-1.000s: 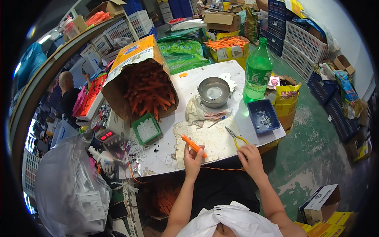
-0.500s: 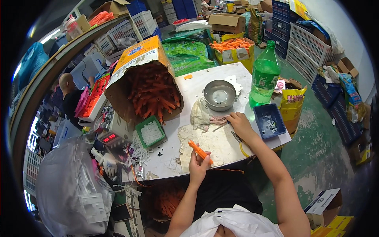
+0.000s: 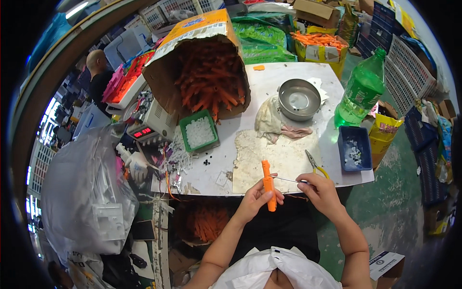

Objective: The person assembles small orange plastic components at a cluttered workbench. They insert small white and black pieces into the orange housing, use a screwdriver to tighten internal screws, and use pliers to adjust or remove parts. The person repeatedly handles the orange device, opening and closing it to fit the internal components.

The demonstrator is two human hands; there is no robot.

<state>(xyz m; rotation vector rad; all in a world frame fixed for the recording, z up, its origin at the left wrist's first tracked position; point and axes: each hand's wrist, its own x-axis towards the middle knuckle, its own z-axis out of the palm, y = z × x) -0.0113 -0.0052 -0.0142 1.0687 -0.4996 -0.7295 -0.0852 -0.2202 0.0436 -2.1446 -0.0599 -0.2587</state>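
My left hand (image 3: 256,198) grips an orange plastic handle piece (image 3: 268,184), held upright at the near edge of the white table (image 3: 284,77). My right hand (image 3: 321,193) pinches a thin metal rod (image 3: 287,179) that points left, its tip touching the orange piece. Yellow-handled pliers (image 3: 314,165) lie on the stained work mat (image 3: 276,156) just beyond my right hand. A green tray of small white parts (image 3: 198,131) sits to the left of the mat.
A tipped cardboard box of orange pieces (image 3: 204,72), a metal bowl (image 3: 299,99), a rag (image 3: 272,123), a green bottle (image 3: 362,91) and a blue tray (image 3: 354,149) stand on the table. A device with red digits (image 3: 147,129) and a big plastic bag (image 3: 84,188) lie left.
My right hand came back from the rag area to the table's near edge, now holding the thin rod against the orange piece. My left hand turned the orange piece more upright.
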